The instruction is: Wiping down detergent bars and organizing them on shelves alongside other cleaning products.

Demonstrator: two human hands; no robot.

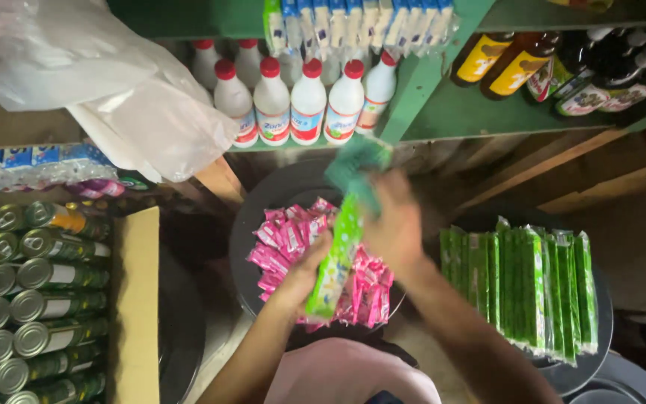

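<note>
Left hand (302,273): closed around the near, lower end of a strip of green sachets (336,258), thumb side up; the nearer of the two hands to the strip's near end.
Right hand (392,224): blurred; it seems closed on the strip's far, upper part, but how tightly I cannot tell.
Strip's place: between both hands, above a dark round basin (252,217), in the middle of the scene.
Long axis: runs from near-left up to far-right, slightly tilted; its far end is smeared teal-green by motion.
Strip's look: bright green, glossy, narrow, with small coloured print.
Under the hands: a heap of pink sachets (297,247) lying in the basin.
Near left: rows of green-labelled tins (31,307) in a cardboard box (137,299).
Right: a bundle of green sachet strips (521,284) on a second dark basin.
Far: white red-capped bottles (308,101) on a green shelf (428,82); dark bottles (562,63) to the far right; a white plastic bag (114,90) far left.
</note>
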